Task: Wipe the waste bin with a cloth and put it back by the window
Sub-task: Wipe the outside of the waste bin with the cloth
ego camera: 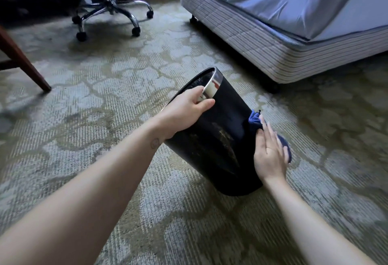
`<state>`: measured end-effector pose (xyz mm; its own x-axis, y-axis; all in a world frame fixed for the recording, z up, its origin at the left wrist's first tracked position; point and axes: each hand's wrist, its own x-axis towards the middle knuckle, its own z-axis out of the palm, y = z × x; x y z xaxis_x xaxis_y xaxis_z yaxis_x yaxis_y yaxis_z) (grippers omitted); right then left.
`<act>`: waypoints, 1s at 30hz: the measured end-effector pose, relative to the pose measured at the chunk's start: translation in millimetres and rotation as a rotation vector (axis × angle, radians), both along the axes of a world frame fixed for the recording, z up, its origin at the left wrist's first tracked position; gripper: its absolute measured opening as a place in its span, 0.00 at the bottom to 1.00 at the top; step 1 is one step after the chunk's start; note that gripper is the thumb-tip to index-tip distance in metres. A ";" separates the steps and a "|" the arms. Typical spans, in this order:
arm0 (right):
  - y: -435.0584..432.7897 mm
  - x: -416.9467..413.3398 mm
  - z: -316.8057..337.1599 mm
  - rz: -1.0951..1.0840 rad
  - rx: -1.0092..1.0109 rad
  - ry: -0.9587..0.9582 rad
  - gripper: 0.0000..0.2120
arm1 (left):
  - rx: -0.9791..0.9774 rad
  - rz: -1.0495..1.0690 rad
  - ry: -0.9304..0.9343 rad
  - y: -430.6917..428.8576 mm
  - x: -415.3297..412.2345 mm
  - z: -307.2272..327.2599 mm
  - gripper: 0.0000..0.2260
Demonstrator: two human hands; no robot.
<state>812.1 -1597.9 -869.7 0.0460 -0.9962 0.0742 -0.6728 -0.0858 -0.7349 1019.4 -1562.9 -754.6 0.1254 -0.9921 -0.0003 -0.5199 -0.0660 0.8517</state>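
A black waste bin (218, 138) with a shiny metal rim is tilted away from me, its base on the carpet. My left hand (184, 111) grips the rim, fingers curled inside the opening and thumb on the outer wall. My right hand (270, 153) lies flat, fingers straight, pressing a dark blue cloth (255, 118) against the bin's right side. Most of the cloth is hidden under the hand; a bunched end shows above the fingertips and an edge to the right.
Patterned green carpet (105, 117) covers the floor. A bed (273, 33) on a striped base stands to the back right. An office chair's chrome wheeled base (111, 12) is at the back left. A wooden furniture leg (23, 63) slants at the left edge.
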 end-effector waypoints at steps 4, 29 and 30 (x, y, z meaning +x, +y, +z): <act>-6.2 44.3 42.5 0.219 -0.198 -0.195 0.29 | -0.016 0.001 -0.099 -8.3 -16.6 -5.4 0.05; 0.9 80.7 73.3 0.437 -0.324 -0.201 0.26 | -0.026 0.018 0.127 9.0 -18.1 2.5 0.19; 2.2 73.5 62.2 0.420 -0.335 -0.115 0.26 | -0.004 0.014 0.180 13.3 -11.5 3.8 0.15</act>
